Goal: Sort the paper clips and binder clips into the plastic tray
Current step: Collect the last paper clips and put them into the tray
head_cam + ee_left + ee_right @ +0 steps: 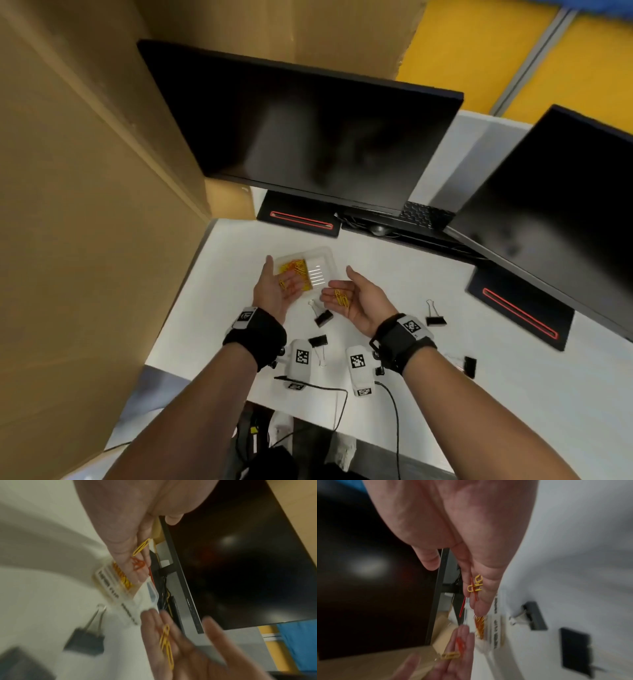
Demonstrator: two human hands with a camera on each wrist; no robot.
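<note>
The clear plastic tray [323,262] lies on the white table with a heap of yellow and orange paper clips [296,267] in its left compartment. My left hand [284,279] is held palm up over the tray's left side, fingers straight, with a yellow paper clip [141,547] and a red one [138,563] lying on them. My right hand [339,286] hovers palm up just right of the tray, carrying loose yellow paper clips [342,298] on flat fingers. Black binder clips lie on the table: one [322,317] below the tray, one [318,342] between my wrists, one [435,319] to the right.
Two dark monitors [308,130] [548,212] stand behind the tray on black bases, with a keyboard [424,214] between them. A tall cardboard box [85,205] walls off the left. Another binder clip [470,366] lies near the right forearm. The table's front edge [308,407] is close, with cables hanging.
</note>
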